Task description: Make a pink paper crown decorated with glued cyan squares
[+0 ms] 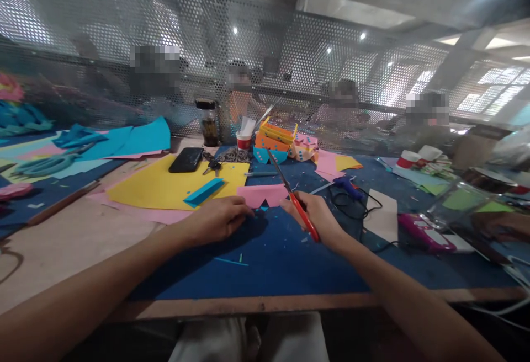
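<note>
My right hand [318,218] is closed round the red handles of a pair of scissors [290,193], whose blades point up and away over the table. A pink paper piece [260,193] with a notched lower edge lies just in front of both hands. My left hand [221,217] rests curled on the blue mat [269,257], its fingertips at the pink piece's left corner; whether it pinches the paper I cannot make out. A folded blue paper strip [203,192] lies on a yellow sheet [157,188] beyond the left hand.
A black phone [186,159], keys [212,164], a dark jar [208,123], a red cup [244,140] and orange and blue paper boxes [275,141] stand further back. A blue glue gun [348,187] with cable lies right. Other people sit behind a perforated metal screen [265,75].
</note>
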`<control>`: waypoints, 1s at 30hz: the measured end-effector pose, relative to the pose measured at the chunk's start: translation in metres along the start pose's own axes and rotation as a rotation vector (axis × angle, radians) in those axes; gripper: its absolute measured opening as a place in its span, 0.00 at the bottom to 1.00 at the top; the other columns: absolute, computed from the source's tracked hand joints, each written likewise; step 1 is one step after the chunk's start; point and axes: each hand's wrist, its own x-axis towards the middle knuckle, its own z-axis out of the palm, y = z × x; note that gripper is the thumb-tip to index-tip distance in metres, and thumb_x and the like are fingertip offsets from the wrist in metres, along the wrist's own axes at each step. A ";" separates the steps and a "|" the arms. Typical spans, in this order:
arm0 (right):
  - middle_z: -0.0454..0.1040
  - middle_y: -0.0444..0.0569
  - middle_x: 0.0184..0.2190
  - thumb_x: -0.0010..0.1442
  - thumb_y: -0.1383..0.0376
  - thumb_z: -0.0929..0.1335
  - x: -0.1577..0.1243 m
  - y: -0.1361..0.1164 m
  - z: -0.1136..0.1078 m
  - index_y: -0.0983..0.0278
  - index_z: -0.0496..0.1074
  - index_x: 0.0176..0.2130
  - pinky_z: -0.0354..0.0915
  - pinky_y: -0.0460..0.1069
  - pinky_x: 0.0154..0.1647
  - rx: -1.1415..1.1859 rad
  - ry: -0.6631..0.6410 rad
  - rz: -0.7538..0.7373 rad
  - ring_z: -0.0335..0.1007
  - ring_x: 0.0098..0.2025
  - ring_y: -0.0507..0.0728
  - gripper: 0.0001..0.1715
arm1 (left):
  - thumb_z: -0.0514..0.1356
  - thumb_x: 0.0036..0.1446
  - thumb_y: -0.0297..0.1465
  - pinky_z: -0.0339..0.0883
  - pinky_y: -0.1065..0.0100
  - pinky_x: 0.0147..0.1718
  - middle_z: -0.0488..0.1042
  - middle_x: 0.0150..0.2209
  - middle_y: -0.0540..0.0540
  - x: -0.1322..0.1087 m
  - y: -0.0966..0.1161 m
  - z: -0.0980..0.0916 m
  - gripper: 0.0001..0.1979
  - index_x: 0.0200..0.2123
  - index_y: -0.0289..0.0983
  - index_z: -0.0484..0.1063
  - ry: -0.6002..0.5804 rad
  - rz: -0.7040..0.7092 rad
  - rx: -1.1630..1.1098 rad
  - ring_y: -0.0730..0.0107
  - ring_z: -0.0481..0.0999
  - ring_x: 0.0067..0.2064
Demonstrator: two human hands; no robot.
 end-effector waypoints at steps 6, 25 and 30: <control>0.60 0.39 0.17 0.62 0.48 0.68 0.003 0.004 -0.002 0.61 0.62 0.26 0.51 0.45 0.22 -0.080 0.037 -0.022 0.56 0.20 0.50 0.24 | 0.55 0.59 0.23 0.66 0.67 0.39 0.78 0.38 0.44 -0.001 0.002 -0.006 0.11 0.39 0.36 0.77 0.077 -0.049 -0.140 0.64 0.76 0.40; 0.80 0.55 0.43 0.64 0.45 0.63 0.050 0.050 -0.049 0.61 0.72 0.43 0.61 0.51 0.37 -0.852 0.292 0.257 0.77 0.45 0.65 0.24 | 0.67 0.51 0.32 0.68 0.67 0.34 0.75 0.30 0.50 0.006 0.011 -0.020 0.14 0.41 0.36 0.73 0.282 -0.371 -0.897 0.70 0.74 0.32; 0.79 0.53 0.46 0.65 0.49 0.64 0.050 0.050 -0.044 0.61 0.71 0.45 0.63 0.51 0.40 -0.858 0.356 0.202 0.77 0.46 0.64 0.21 | 0.67 0.52 0.33 0.69 0.66 0.35 0.75 0.32 0.48 0.006 0.006 -0.016 0.15 0.44 0.35 0.75 0.261 -0.380 -0.921 0.69 0.75 0.34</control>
